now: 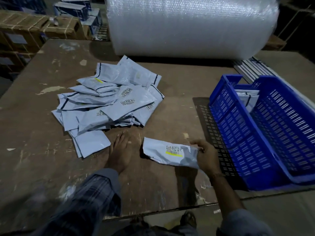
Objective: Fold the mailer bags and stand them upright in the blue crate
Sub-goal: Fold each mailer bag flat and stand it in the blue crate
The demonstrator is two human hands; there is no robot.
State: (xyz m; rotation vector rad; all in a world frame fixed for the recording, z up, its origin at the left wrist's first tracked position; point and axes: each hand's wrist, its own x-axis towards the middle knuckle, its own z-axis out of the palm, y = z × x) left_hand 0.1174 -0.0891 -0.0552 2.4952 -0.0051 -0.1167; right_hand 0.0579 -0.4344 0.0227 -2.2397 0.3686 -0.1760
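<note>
Right hand: the right hand (205,156) has its grip clamped on one end of a folded mailer bag (172,154), fingers curled over the top edge, the bag lifted just off the surface (34,142) between the pile and the crate.
Left hand: the left hand (120,150) lies flat with straight fingers on the surface, grip apart and holding nothing, just beside the near edge of the pile.
Pile: the loose mailer bags (109,103) sit heaped mid-surface, overlapping at all angles, several barcode labels up.
Crate: the blue crate (265,132) stands to the right; a few bags (247,97) stand upright at its far end, the rest of it open.
Handling: these look like thin plastic film, light, floppy and slick, so a fold will likely spring open unless pinched along the crease; hold at the folded edge, not the loose flap.
Next: probably carry the held bag across and set it on edge against those already standing.
Background: a big bubble-wrap roll (187,26) lies behind the pile.
</note>
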